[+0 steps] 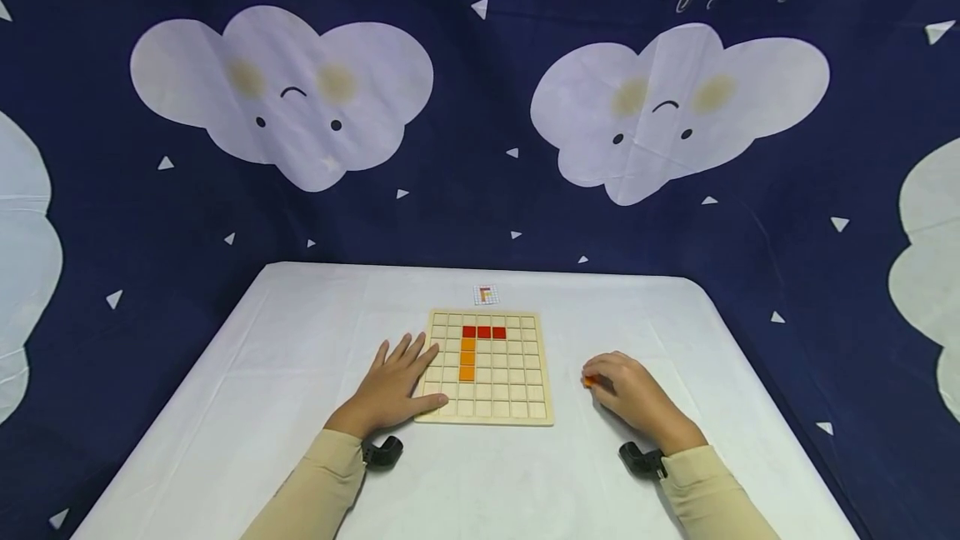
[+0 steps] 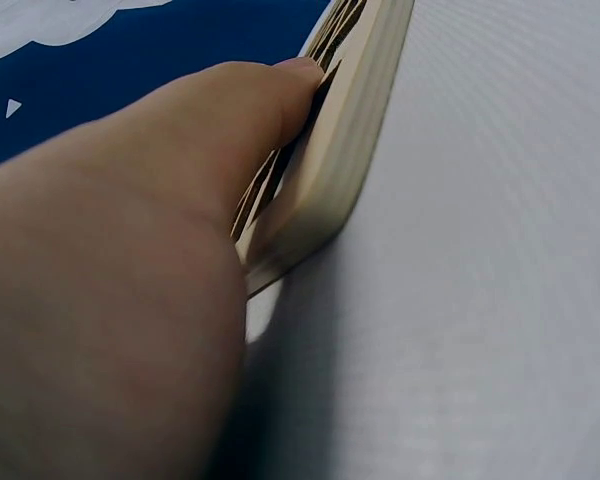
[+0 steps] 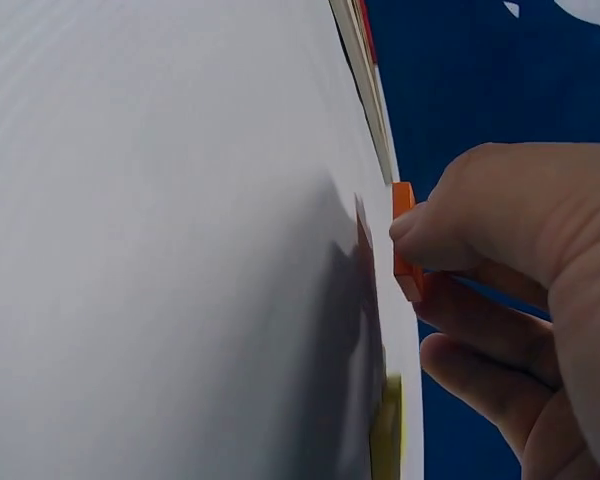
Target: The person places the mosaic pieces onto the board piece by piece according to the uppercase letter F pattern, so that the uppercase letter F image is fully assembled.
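A square wooden grid board (image 1: 517, 394) lies on the table, with red tiles (image 1: 483, 332) in a row and orange tiles (image 1: 468, 359) in a column below the leftmost red one. My left hand (image 1: 393, 386) rests along the board's left edge, fingers spread and thumb over its near left corner. To the right of the board, my right hand (image 1: 630, 390) pinches an orange tile (image 3: 404, 265) between thumb and fingers, and its shadow falls on the cloth. Beneath that hand, a yellow piece (image 3: 386, 430) shows in the right wrist view; the hand hides it from the head view.
Just behind the board lies a small pattern card (image 1: 486, 295) with a coloured grid figure. A white cloth (image 1: 315, 332) covers the table. Behind it hangs a dark blue curtain (image 1: 480, 123) with clouds. Each wrist carries a black camera mount (image 1: 384, 452).
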A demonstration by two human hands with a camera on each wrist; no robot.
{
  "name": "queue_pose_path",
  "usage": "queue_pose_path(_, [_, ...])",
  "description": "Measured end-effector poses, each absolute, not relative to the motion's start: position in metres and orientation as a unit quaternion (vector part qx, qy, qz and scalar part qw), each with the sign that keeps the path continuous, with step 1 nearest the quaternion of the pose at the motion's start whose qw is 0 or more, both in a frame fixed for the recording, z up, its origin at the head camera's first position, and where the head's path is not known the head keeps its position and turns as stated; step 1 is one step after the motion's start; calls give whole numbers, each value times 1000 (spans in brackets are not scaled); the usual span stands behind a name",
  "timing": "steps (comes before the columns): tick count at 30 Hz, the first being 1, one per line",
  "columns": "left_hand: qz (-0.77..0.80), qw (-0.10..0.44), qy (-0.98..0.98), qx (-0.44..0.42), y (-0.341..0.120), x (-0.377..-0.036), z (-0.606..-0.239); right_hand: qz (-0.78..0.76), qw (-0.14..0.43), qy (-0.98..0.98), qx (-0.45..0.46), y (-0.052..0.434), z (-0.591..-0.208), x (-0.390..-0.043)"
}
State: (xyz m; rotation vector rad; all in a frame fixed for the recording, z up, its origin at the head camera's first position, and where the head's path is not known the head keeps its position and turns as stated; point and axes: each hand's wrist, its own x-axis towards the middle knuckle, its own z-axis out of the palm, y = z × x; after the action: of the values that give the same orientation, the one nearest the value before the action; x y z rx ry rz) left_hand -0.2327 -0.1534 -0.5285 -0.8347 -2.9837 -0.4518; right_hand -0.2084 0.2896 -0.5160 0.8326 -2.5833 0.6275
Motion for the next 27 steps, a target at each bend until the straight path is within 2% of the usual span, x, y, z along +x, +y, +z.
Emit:
queue_pose_path(10, [-139,0,-954,-266,-154,-233,-531,227,152,-911,308,256,-508,-229])
queue_pose_path(27, [-138,-1,-954,-265,-154,-234,-530,226,97,-875,418,158,-488,-248])
